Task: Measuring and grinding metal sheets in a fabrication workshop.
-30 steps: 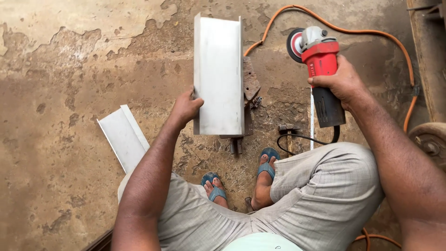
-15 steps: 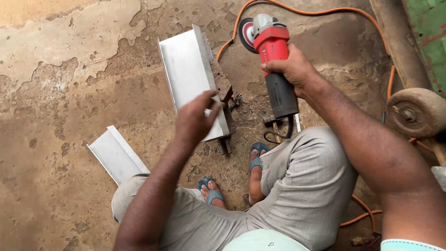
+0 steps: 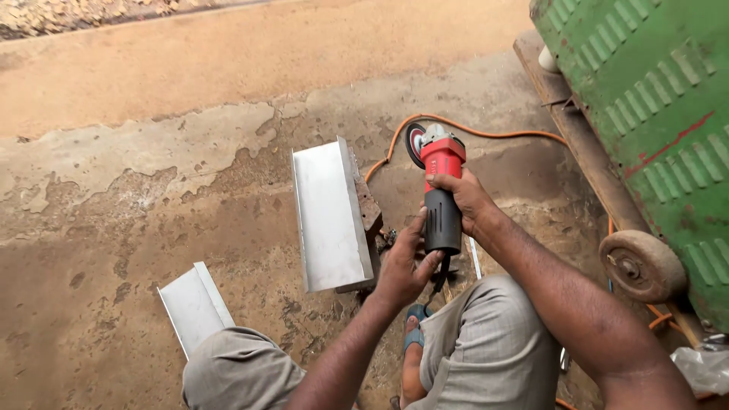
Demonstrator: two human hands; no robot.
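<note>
Green machine (image 3: pixel 653 114) cut off at right edge — smaller metal piece (image 3: pixel 194 304) partly behind knee, perhaps.

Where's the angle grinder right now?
In the head view, right of centre: the red and black angle grinder is gripped by the right hand, with the left hand at its rear end, just right of the upright metal sheet.

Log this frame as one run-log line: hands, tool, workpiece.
right hand: grips red-and-black angle grinder | left hand: on grinder's black handle end | shiny bent sheet-metal channel: on concrete floor, untouched
</note>
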